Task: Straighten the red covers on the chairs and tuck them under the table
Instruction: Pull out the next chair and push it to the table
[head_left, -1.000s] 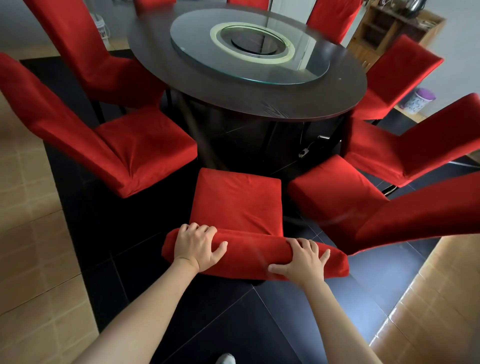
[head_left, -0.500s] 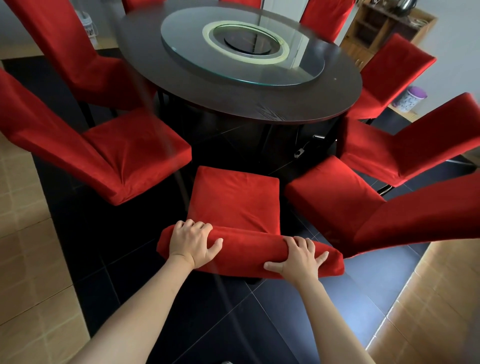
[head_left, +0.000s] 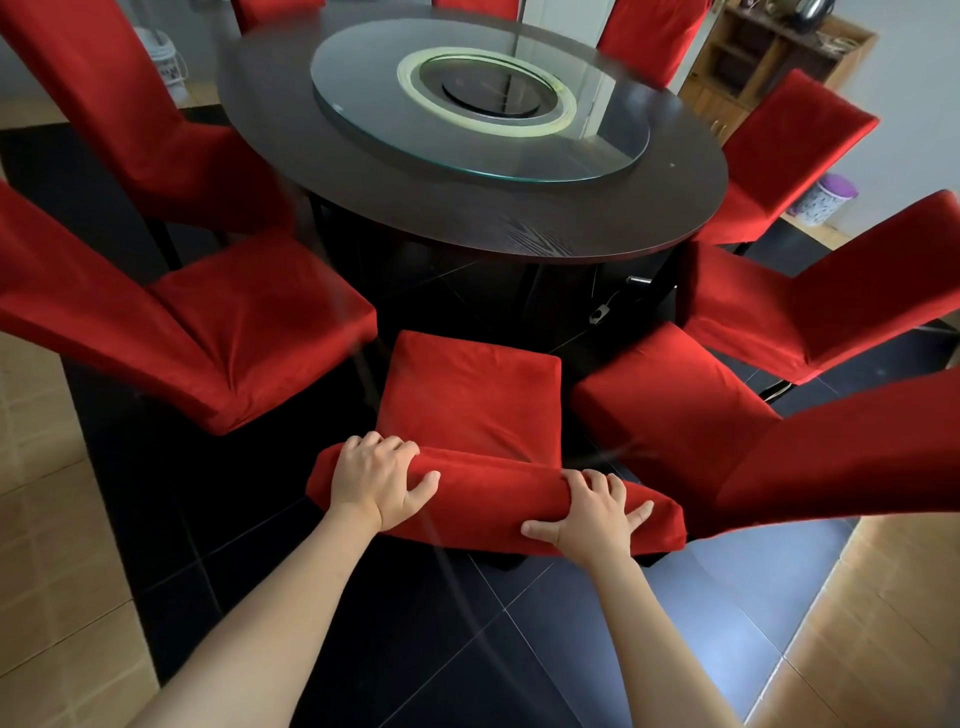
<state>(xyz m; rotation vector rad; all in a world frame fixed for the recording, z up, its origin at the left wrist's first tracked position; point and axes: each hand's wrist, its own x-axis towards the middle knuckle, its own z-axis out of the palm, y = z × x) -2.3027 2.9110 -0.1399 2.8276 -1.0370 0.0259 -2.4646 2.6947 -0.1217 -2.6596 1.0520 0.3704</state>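
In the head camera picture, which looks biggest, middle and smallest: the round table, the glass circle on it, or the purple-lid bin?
1. Table
2. Glass circle
3. Bin, though it sits farther away, which shrinks it.

Left hand (head_left: 382, 480) and right hand (head_left: 592, 512) gripping the red-covered chair (head_left: 472, 395) top, facing the round table (head_left: 519, 218)

A round glass turntable (head_left: 483, 98) lies on the dark round wooden surface (head_left: 519, 228). Red-covered chairs (head_left: 472, 395) ring its edge; both hands (head_left: 382, 480) rest on the nearest chair's backrest top.
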